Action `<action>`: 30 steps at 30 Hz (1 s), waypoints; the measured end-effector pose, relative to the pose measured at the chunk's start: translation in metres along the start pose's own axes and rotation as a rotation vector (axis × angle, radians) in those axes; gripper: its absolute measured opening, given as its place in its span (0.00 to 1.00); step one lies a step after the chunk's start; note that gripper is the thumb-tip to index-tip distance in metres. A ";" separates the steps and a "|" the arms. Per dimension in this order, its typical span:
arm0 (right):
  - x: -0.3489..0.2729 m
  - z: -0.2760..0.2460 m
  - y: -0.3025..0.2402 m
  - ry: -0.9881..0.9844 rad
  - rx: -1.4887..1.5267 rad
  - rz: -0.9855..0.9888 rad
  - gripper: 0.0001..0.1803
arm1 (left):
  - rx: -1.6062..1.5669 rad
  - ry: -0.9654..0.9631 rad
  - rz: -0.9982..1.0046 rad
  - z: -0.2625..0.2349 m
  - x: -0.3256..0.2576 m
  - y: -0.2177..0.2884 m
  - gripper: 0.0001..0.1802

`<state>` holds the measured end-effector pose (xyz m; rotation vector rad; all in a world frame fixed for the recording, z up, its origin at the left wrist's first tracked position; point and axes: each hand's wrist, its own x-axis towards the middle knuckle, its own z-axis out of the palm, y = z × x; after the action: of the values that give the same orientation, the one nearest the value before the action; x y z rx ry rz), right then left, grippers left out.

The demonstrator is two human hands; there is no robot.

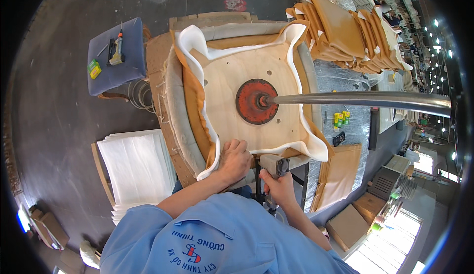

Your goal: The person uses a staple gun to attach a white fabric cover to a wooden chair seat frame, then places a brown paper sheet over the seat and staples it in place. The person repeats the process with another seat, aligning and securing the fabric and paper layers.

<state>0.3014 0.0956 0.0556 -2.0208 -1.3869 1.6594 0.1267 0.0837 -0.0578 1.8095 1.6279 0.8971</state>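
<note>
Dark concrete floor runs under everything, with a long factory hall and its lights stretching off to the right. At the middle stands a seat board (pixel 247 101), plywood side up, pinned at its centre by a red disc (pixel 256 101) on the end of a steel arm (pixel 365 99). White foam (pixel 197 42) and tan cover (pixel 195 101) curl up around all four edges of the board, loose and wavy, and I can see no staples along any of them from here, so by my reckoning the fastening is only starting, with nearly the whole rim left to pull tight and fix. The left hand (pixel 234 160) presses down on the near edge, fingers curled over the folded foam and cover to hold them flat to the wood. The right hand (pixel 279 187) is wrapped full around the grip of a staple gun (pixel 273 168), its nose at that same near edge just beside the left hand. Finished tan seats (pixel 345 32) are stacked behind the bench, white foam sheets (pixel 138 168) lie piled on the left, and a stool (pixel 116 57) carries a second gun (pixel 116 49).
</note>
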 end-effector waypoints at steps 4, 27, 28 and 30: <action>0.008 0.002 -0.001 0.040 -0.070 0.055 0.14 | 0.032 -0.020 -0.022 0.005 0.001 0.006 0.07; 0.011 -0.095 0.036 0.210 0.155 -0.085 0.15 | 0.100 -0.141 0.310 0.059 0.075 0.043 0.17; 0.015 -0.097 0.036 0.188 0.152 -0.065 0.15 | 0.064 -0.141 0.300 0.060 0.076 0.042 0.15; 0.024 -0.101 0.034 0.144 0.147 -0.027 0.15 | 0.021 -0.125 0.270 0.062 0.078 0.041 0.11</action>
<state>0.4034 0.1345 0.0537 -1.9869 -1.2025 1.5236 0.2047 0.1584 -0.0562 2.0905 1.3424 0.8627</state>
